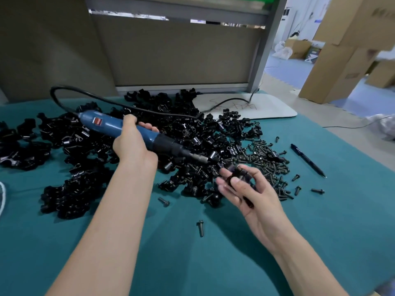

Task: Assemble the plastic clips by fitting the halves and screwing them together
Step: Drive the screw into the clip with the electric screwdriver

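My left hand (131, 144) grips a blue electric screwdriver (111, 127) around its middle. Its metal bit (199, 158) points right and down toward my right hand (250, 189). That hand holds a black plastic clip (237, 175) between thumb and fingers, just below the bit's tip. Whether the bit touches the clip I cannot tell. A large heap of black clip halves (181, 124) covers the middle of the green table (192, 253). A pile of dark screws (267, 161) lies right of my right hand.
A black pen (307, 160) lies at the right. Loose screws (200, 228) sit near the front. The screwdriver's black cable (128, 105) loops back over a white board (256, 105). A grey partition stands behind; cardboard boxes (342, 50) stand beyond the table's right edge.
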`<state>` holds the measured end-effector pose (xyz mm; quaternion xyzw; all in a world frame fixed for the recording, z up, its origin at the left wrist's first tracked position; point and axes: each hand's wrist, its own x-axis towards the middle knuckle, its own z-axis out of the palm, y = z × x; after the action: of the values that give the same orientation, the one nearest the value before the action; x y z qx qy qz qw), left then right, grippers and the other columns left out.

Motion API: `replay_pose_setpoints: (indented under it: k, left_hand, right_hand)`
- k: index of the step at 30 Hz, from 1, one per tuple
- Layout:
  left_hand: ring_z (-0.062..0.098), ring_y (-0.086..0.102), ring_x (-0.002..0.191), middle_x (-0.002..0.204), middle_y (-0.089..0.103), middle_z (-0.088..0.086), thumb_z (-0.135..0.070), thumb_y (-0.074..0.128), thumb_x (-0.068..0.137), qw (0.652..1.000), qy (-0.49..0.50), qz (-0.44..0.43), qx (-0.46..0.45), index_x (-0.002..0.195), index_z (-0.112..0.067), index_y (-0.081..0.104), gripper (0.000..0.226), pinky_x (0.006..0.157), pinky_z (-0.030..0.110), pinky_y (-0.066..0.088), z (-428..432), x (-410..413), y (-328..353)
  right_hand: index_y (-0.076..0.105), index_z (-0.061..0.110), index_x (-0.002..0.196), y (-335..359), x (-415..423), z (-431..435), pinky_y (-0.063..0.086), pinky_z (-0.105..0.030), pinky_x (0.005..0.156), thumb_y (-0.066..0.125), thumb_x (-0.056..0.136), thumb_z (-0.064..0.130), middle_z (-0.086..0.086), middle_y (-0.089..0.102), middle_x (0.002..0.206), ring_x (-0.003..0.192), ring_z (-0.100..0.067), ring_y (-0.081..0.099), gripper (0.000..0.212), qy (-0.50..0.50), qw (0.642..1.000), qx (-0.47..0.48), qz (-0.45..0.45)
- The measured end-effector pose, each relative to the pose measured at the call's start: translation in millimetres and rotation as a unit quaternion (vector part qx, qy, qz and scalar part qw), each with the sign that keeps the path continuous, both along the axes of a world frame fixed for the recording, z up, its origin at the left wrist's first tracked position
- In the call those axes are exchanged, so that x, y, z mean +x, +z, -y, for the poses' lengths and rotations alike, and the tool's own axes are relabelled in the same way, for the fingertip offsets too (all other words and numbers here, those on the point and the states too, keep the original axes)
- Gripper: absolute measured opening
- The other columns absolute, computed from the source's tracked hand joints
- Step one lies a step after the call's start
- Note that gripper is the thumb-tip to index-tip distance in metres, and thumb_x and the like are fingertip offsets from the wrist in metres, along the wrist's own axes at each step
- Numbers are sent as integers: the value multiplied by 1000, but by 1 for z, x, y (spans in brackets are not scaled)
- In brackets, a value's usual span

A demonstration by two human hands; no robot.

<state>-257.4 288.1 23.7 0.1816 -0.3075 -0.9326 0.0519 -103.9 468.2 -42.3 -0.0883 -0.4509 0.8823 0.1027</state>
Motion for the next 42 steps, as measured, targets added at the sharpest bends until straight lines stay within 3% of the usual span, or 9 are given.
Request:
replay_pose_setpoints:
  k: [3, 5, 7, 9, 12, 17, 21, 32, 42]
  left_hand:
    - [13, 53, 48, 56, 54, -1, -9, 64, 93, 999, -37, 1, 13, 85, -11, 50, 16, 54, 26, 53, -9, 5, -5]
    - [12, 53, 44, 54, 55, -3, -10, 65, 92, 998, -62, 5, 31, 82, -12, 50, 18, 53, 25, 52, -15, 7, -9]
    - [12, 54, 45, 56, 55, -2, -11, 66, 91, 997, -71, -1, 31, 81, -12, 51, 19, 53, 25, 52, -19, 7, -13]
    - [13, 53, 48, 57, 55, -2, -12, 66, 91, 997, -74, -6, 15, 80, -13, 51, 18, 54, 26, 53, -21, 7, -15]
    - [12, 52, 45, 57, 54, -2, -12, 65, 90, 997, -81, -15, 17, 79, -12, 51, 19, 51, 25, 51, -24, 6, -18]
    - [10, 52, 44, 58, 55, -2, -11, 65, 90, 995, -97, -20, 22, 82, -12, 51, 17, 49, 24, 49, -28, 6, -19]
    - [10, 51, 43, 58, 54, -3, -11, 65, 90, 994, -107, -18, 28, 81, -12, 50, 17, 49, 23, 48, -28, 5, -20]
    - [9, 50, 47, 62, 52, -2, -10, 63, 91, 991, -124, -48, 15, 92, -12, 49, 14, 49, 23, 47, -30, 5, -21]
    - [7, 47, 50, 64, 51, -4, -6, 59, 92, 982, -148, -110, 52, 87, -13, 46, 16, 50, 22, 46, -34, 11, -19]
  right_hand:
    - [58, 4, 107, -4, -10, 7, 63, -32, 74, 76, 75, 0, -16, 76, 104, 92, -33, 76, 37, -2, 999, 31, 19]
    - [67, 8, 99, -4, -16, 8, 59, -29, 66, 77, 83, -3, -11, 70, 92, 75, -24, 68, 22, -7, 994, 102, 31]
    - [74, 19, 95, -4, -18, 5, 51, -28, 62, 83, 85, 15, -6, 68, 84, 64, -21, 59, 14, 14, 974, 222, 42]
    - [68, 22, 84, -6, -18, 3, 44, -24, 60, 85, 81, 33, -4, 71, 78, 53, -20, 55, 21, 30, 946, 320, 44]
    - [56, 13, 83, -8, -17, 7, 43, -23, 45, 79, 91, 24, -6, 74, 74, 41, -19, 50, 27, 25, 935, 352, 42]
    - [53, 19, 77, -13, -15, 12, 32, -19, 45, 75, 92, 30, 12, 50, 52, 46, -8, 37, 29, -2, 910, 411, 53]
    - [58, 20, 75, -11, -12, 15, 31, -23, 48, 76, 91, 36, 12, 48, 55, 48, -10, 35, 29, -10, 897, 440, 48]
    - [47, 11, 72, -8, -8, 20, 25, -20, 46, 73, 90, 31, 8, 43, 56, 54, -12, 29, 38, -38, 874, 484, 39]
    - [39, 19, 67, -6, -9, 14, 26, -22, 45, 67, 90, 23, 13, 33, 56, 54, -11, 26, 37, 14, 884, 464, 50]
